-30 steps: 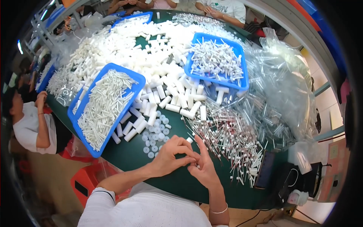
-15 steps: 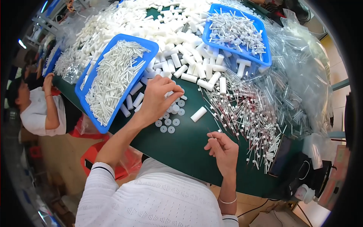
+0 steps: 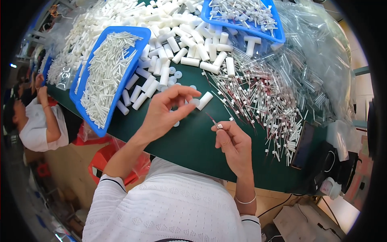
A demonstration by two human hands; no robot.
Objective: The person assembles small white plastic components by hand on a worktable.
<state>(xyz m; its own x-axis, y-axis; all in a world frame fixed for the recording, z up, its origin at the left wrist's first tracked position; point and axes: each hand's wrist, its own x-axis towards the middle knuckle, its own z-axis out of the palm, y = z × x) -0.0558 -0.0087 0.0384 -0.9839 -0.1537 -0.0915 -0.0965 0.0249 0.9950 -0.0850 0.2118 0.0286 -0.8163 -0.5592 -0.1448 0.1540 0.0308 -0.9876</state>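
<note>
Between the thumb and fingers of my left hand (image 3: 167,113) is a small translucent white disc (image 3: 194,102). My right hand (image 3: 235,147) pinches a thin dark-red rod with a white collar (image 3: 219,126), its bare end pointing up toward the disc. The two hands face each other a short way apart, and the rod and disc do not touch. More flat round discs (image 3: 177,74) lie on the table behind and under my left hand, which partly hides them. A short white cylinder (image 3: 205,101) lies just beyond the fingertips.
A blue tray of thin white tubes (image 3: 108,72) stands at left. Another blue tray (image 3: 278,37) holds stemmed white pieces. White cylinders (image 3: 173,44) are heaped at the back. Collared rods (image 3: 262,97) and clear plastic bags (image 3: 318,48) spread right, by a dark phone (image 3: 302,145). A co-worker (image 3: 44,117) sits left.
My left hand has come away from the discs, moving right toward my right hand, with one disc now in its fingers. The rod in my right hand now shows more clearly. The whole view has shifted.
</note>
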